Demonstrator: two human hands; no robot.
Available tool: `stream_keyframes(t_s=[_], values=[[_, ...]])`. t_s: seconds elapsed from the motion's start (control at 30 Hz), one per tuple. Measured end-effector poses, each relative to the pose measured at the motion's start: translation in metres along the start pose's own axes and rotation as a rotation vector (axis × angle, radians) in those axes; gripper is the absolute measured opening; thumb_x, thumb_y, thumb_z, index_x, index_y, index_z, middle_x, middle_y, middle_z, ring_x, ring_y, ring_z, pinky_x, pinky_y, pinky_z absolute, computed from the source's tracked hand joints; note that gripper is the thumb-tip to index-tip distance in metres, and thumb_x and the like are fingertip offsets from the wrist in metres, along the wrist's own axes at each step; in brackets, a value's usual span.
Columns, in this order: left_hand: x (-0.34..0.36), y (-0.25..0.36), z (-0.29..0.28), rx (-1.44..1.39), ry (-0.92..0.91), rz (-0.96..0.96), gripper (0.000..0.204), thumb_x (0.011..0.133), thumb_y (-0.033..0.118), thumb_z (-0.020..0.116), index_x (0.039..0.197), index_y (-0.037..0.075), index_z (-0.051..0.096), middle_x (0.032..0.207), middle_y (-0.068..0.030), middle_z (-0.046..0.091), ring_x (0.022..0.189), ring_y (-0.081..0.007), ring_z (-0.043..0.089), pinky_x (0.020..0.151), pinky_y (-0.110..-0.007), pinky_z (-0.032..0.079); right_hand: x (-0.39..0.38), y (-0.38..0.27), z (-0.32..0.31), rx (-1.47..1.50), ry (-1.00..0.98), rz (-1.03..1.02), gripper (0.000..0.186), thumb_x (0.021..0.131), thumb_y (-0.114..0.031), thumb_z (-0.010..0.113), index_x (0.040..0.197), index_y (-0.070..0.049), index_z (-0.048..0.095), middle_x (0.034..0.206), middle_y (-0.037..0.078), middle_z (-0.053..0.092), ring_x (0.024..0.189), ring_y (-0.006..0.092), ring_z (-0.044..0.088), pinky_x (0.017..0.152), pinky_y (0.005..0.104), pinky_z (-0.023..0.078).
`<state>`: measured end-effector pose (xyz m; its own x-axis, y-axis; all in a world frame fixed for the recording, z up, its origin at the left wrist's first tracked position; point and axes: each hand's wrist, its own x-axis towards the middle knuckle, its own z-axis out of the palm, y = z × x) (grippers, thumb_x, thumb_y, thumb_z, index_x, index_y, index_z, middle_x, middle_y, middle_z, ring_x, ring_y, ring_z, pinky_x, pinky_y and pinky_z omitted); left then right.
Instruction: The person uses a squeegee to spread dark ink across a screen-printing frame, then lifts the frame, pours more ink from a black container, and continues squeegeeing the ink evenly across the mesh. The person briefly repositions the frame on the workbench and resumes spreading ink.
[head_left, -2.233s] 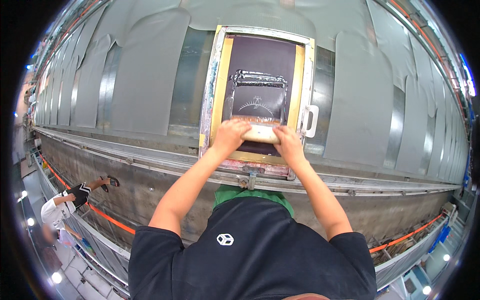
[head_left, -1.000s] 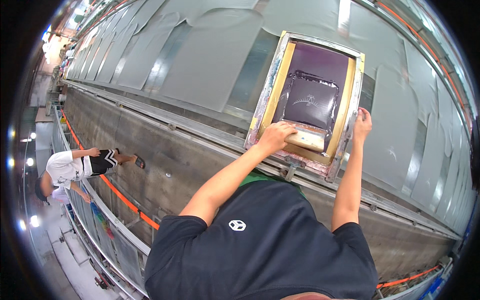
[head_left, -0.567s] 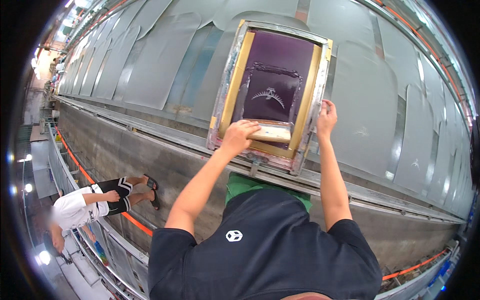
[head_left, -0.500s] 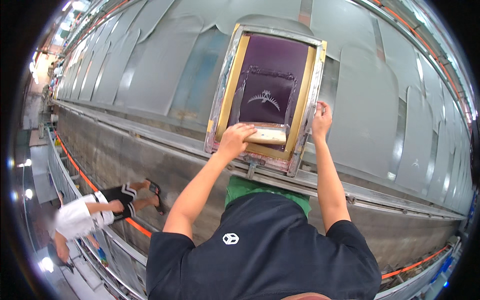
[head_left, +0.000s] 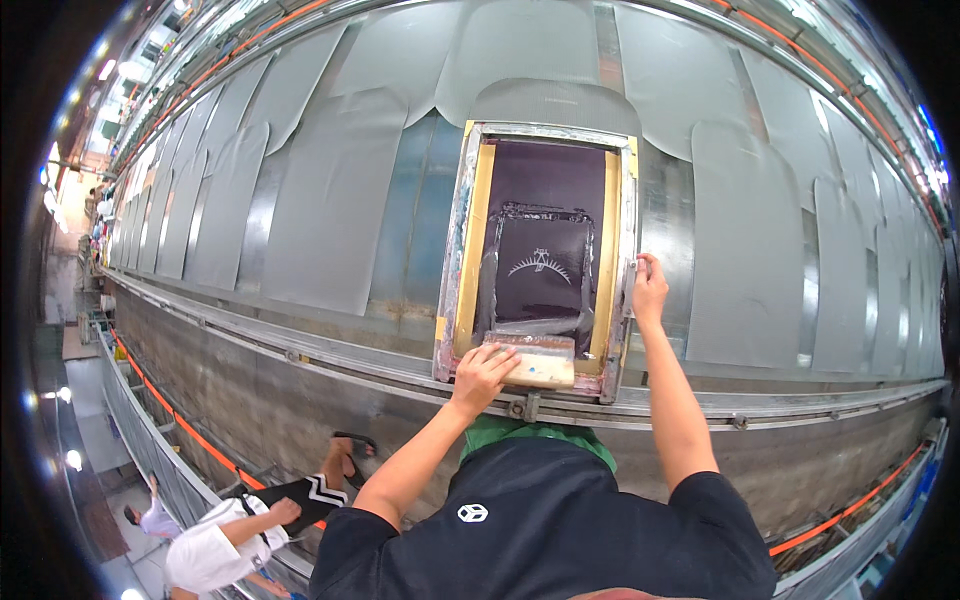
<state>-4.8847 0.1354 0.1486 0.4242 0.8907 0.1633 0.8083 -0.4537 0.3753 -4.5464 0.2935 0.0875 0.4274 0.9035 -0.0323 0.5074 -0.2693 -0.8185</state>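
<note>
A screen-printing frame (head_left: 540,130) with yellow tape inside its edges rests on the long grey printing bed. Its dark purple mesh (head_left: 545,170) shows a pale arched design (head_left: 540,262) surrounded by streaks of dark ink. My left hand (head_left: 483,375) grips a pale squeegee (head_left: 542,368) lying across the frame's near end. At the frame's right edge, my right hand (head_left: 648,287) has its fingers bent round the side; exactly what they hold is partly hidden.
Grey sheets (head_left: 330,200) cover the bed to both sides, behind a metal rail (head_left: 760,410). At lower left a co-worker in a white shirt (head_left: 220,540) stands by an orange-striped railing (head_left: 180,420), with another person (head_left: 155,515) farther off.
My right hand left the squeegee for the frame's right edge; my left hand stayed on the squeegee. The view has shifted, so the frame appears lower. The co-worker appears lower and farther right.
</note>
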Motion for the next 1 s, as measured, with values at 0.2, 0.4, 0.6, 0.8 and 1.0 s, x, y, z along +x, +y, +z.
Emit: stream_keyframes(t_s=[0.2,0.4,0.6,0.8,1.0], values=[[0.136,-0.065,-0.011,-0.114,-0.045,-0.082,0.033,0.076,0.005,0.07,0.105,0.017,0.076,0.11,-0.0041,0.074,0.104,-0.0238,0.068,0.089,-0.039,0.053,0.027,-0.054,-0.033,-0.468,-0.288,-0.384,0.04,0.095,-0.043,0.063,0.123,-0.015,0.067,0.121,0.015,0.063,0.109,0.0324,0.059,0.093,0.0438,0.048],[0.258,-0.095,-0.031,-0.164,-0.205,-0.164,0.034,0.073,0.01,0.073,0.105,0.02,0.078,0.104,-0.0097,0.074,0.095,-0.0306,0.07,0.086,-0.041,0.056,0.053,-0.138,0.015,-0.389,-0.591,-0.558,0.044,0.082,-0.025,0.077,0.121,-0.007,0.069,0.123,0.013,0.063,0.118,0.0327,0.057,0.102,0.0411,0.047],[0.16,-0.069,0.004,-0.126,-0.021,-0.057,0.034,0.069,0.001,0.071,0.097,0.017,0.079,0.103,-0.005,0.076,0.098,-0.0247,0.07,0.085,-0.04,0.054,-0.04,-0.071,0.028,-0.341,-0.542,-0.524,0.048,0.071,-0.003,0.077,0.119,-0.006,0.069,0.12,0.012,0.064,0.117,0.0309,0.059,0.101,0.0384,0.049],[0.111,-0.053,-0.004,-0.15,-0.128,-0.053,0.039,0.069,0.003,0.073,0.105,0.016,0.077,0.11,-0.0031,0.075,0.105,-0.024,0.069,0.091,-0.038,0.053,-0.088,-0.076,-0.002,-0.295,-0.592,-0.543,0.048,0.07,-0.005,0.078,0.117,-0.003,0.067,0.119,0.012,0.063,0.112,0.0311,0.061,0.099,0.0394,0.05],[0.245,-0.096,-0.011,-0.136,-0.077,-0.093,0.034,0.073,0.009,0.073,0.107,0.016,0.077,0.104,-0.0075,0.075,0.097,-0.0287,0.07,0.087,-0.04,0.056,0.04,-0.113,0.035,-0.325,-0.422,-0.579,0.032,0.078,-0.003,0.07,0.11,-0.004,0.071,0.114,0.013,0.066,0.113,0.0326,0.061,0.1,0.0408,0.049]])
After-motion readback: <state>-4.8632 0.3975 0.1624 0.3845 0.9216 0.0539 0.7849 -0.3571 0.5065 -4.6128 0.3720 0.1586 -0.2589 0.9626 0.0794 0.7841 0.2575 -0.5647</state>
